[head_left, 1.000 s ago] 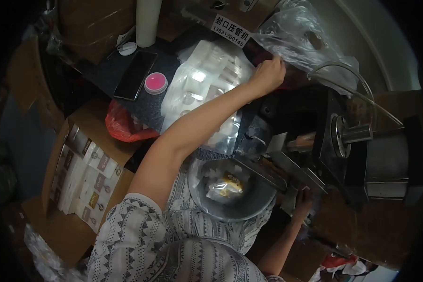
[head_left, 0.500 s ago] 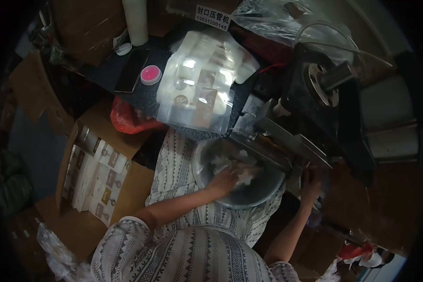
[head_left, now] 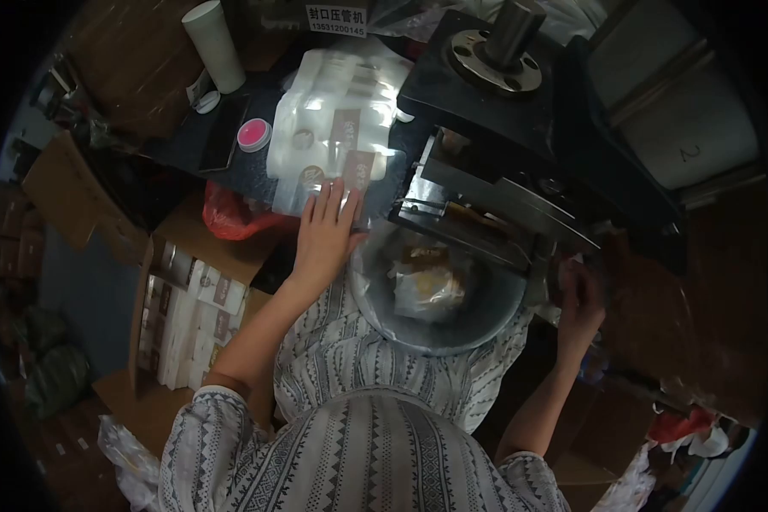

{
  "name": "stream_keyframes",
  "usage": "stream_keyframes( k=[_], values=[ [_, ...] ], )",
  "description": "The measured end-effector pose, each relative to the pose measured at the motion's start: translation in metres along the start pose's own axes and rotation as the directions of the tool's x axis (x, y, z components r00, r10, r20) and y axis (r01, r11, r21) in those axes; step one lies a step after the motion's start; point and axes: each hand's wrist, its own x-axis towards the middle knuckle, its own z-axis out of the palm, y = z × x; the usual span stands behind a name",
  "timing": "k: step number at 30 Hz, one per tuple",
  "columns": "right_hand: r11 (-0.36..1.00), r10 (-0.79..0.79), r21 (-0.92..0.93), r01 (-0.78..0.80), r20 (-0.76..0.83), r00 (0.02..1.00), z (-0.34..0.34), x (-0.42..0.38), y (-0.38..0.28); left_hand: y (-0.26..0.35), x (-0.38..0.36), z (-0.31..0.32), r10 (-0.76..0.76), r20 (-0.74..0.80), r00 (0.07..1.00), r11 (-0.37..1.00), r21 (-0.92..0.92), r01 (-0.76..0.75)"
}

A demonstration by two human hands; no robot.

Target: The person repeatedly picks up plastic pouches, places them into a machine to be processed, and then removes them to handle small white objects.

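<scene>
My left hand (head_left: 324, 243) lies flat, fingers extended, on the near edge of a pile of clear printed plastic pouches (head_left: 328, 124). To the right, my right hand (head_left: 580, 299) is beside the end of the dark press machine (head_left: 503, 183), its fingers curled in shadow; what they hold, if anything, is hidden. Between the hands a metal bowl (head_left: 405, 341) rests on my lap. Inside it lie filled pouches (head_left: 431, 290) with brown labels and pale contents.
A pink-topped round tin (head_left: 253, 134), a phone (head_left: 224, 136) and a white cup (head_left: 213, 47) stand left of the pile. An open carton (head_left: 145, 316) of packed pouches sits at lower left, near a red plastic bag (head_left: 229, 213).
My left hand has left the bowl and moved up onto the pouch pile. A labelled pouch now shows in the bowl. My right hand stays beside the machine. The view has shifted.
</scene>
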Motion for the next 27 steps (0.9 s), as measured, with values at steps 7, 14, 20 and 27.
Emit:
stream_keyframes(
  k=[7, 14, 20, 27],
  values=[
    [0.906, -0.04, 0.397, -0.148, 0.429, 0.902, 0.015, -0.01, -0.085, 0.039, -0.012, -0.062, -0.246, 0.051, 0.968, 0.875, -0.418, 0.245],
    [0.878, -0.477, 0.259, 0.402, 0.396, 0.785, 0.028, 0.002, -0.107, 0.063, -0.008, -0.077, -0.087, 0.119, 0.989, 0.846, -0.516, 0.137],
    [0.937, -0.278, 0.334, 0.106, 0.528, 0.803, 0.031, 0.006, -0.085, 0.08, -0.004, -0.048, 0.095, 0.55, 0.83, 0.601, -0.697, 0.393],
    [0.984, -0.177, 0.104, 0.147, 0.406, 0.897, -0.002, 0.006, -0.054, 0.105, 0.045, -0.005, -0.034, 0.847, 0.53, -0.213, -0.524, 0.825]
  ],
)
